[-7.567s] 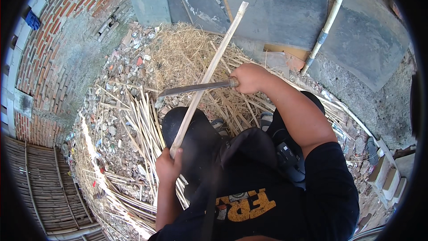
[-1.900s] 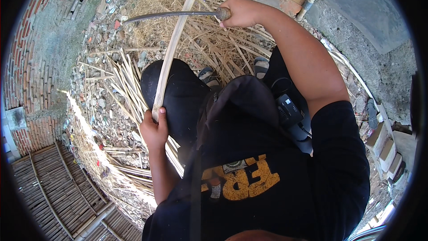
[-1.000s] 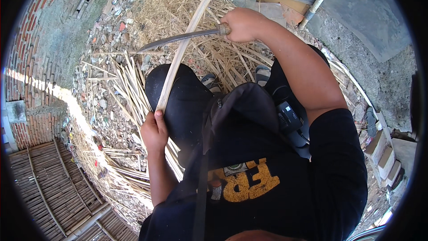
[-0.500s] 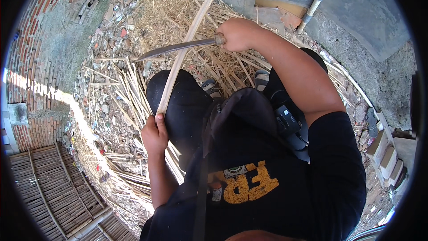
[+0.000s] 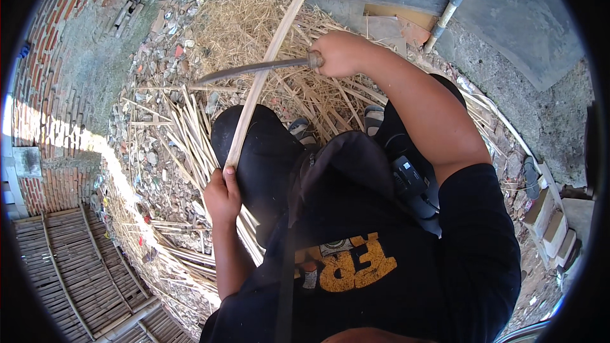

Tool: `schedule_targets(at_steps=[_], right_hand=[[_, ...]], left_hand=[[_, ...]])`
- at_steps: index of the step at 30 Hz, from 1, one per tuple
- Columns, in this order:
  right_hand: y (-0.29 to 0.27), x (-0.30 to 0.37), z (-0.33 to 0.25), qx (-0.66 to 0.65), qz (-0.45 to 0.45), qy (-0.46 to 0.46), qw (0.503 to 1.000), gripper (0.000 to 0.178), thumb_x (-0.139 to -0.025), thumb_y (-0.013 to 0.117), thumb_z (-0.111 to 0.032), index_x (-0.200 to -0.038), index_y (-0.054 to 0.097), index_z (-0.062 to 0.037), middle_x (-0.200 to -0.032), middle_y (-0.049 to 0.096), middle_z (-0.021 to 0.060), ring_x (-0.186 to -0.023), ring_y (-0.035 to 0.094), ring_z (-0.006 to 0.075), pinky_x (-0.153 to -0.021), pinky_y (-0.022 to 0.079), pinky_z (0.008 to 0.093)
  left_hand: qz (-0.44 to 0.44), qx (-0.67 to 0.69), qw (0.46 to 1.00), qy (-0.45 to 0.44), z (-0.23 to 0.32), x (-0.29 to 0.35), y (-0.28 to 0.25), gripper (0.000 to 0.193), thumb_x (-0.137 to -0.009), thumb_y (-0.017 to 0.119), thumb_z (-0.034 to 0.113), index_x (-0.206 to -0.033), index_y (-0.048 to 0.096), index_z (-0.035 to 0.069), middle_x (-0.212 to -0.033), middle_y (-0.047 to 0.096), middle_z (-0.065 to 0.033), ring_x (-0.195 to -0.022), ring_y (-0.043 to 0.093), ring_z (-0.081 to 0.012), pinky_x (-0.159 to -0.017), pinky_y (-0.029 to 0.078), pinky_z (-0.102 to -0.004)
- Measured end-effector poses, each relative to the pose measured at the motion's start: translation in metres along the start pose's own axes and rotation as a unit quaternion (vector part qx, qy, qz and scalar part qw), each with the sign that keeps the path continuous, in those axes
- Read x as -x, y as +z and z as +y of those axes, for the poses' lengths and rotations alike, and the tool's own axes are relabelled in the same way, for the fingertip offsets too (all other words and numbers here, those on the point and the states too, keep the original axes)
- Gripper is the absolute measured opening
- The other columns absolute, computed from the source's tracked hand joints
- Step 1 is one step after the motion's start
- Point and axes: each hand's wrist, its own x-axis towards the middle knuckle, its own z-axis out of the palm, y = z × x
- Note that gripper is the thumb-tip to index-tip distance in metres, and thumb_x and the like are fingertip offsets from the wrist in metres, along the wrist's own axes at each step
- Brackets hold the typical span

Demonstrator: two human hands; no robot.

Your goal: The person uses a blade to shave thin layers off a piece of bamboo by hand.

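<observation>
My left hand is closed around the near end of a long, pale bamboo strip, its thumb lying along the top. The strip slants up and away past my bent left knee, and its far end runs out at the upper edge. In my closed right hand is the handle of a machete. Its long, dark, slightly curved blade points left and crosses the strip about midway; whether the edge bites into it I cannot tell.
Split bamboo strips lie in a bundle left of my knee. Beyond my feet is a heap of dry shavings. Rubble covers the ground. A brick wall stands left, a bamboo slat panel lower left, and a pipe far right.
The view has shifted slightly. Both hands keep their holds, and the machete blade crosses the bamboo strip at nearly the same place as before.
</observation>
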Motion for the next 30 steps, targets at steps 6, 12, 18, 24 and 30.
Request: schedule_targets(at_steps=[6,12,18,24,30], right_hand=[[-0.009,-0.008,0.013,-0.029,-0.012,-0.001,1.0,0.029,-0.08,0.075,-0.031,-0.096,0.072,-0.0068,-0.084,0.071,0.0156,-0.082,0.068,0.0338,-0.074,0.052,0.0461],[-0.018,-0.012,0.033,-0.05,0.076,0.059,0.994,0.043,-0.082,0.075,-0.035,-0.11,0.071,-0.0012,-0.091,0.07,0.0215,-0.091,0.067,0.0373,-0.082,0.052,0.0445],[-0.016,0.006,0.006,-0.011,0.081,0.036,0.996,0.039,-0.082,0.073,-0.031,-0.112,0.071,-0.0048,-0.095,0.071,0.0202,-0.094,0.068,0.0382,-0.083,0.053,0.046],[-0.009,0.005,-0.011,0.073,0.026,-0.031,0.997,0.031,-0.082,0.073,-0.029,-0.105,0.072,-0.0084,-0.091,0.072,0.0166,-0.092,0.069,0.0361,-0.081,0.054,0.0459],[-0.015,-0.017,0.037,-0.072,0.088,0.074,0.991,0.044,-0.08,0.072,-0.033,-0.112,0.071,-0.0035,-0.098,0.072,0.0209,-0.094,0.068,0.0372,-0.086,0.054,0.0444]], left_hand=[[0.006,0.003,1.0,0.011,-0.003,0.002,0.001,0.052,-0.104,0.05,0.042,-0.072,0.048,0.002,-0.058,0.054,-0.0235,-0.055,0.055,-0.0459,-0.052,0.041,-0.0501],[-0.01,0.004,1.0,-0.001,-0.004,-0.001,-0.004,0.053,-0.105,0.047,0.044,-0.076,0.052,0.0,-0.061,0.055,-0.0255,-0.06,0.056,-0.0489,-0.056,0.042,-0.0529],[-0.023,0.051,0.998,-0.023,-0.004,-0.003,-0.002,0.053,-0.105,0.047,0.043,-0.074,0.051,0.0,-0.059,0.054,-0.0246,-0.057,0.055,-0.0463,-0.054,0.041,-0.0503],[-0.042,0.046,0.998,-0.017,-0.004,-0.005,-0.009,0.053,-0.105,0.048,0.042,-0.074,0.051,0.0,-0.058,0.054,-0.0233,-0.055,0.055,-0.0438,-0.053,0.041,-0.0489],[-0.042,0.033,0.998,-0.035,0.0,-0.005,-0.009,0.054,-0.105,0.047,0.043,-0.074,0.053,-0.001,-0.059,0.055,-0.0236,-0.056,0.057,-0.0426,-0.053,0.042,-0.0479]])
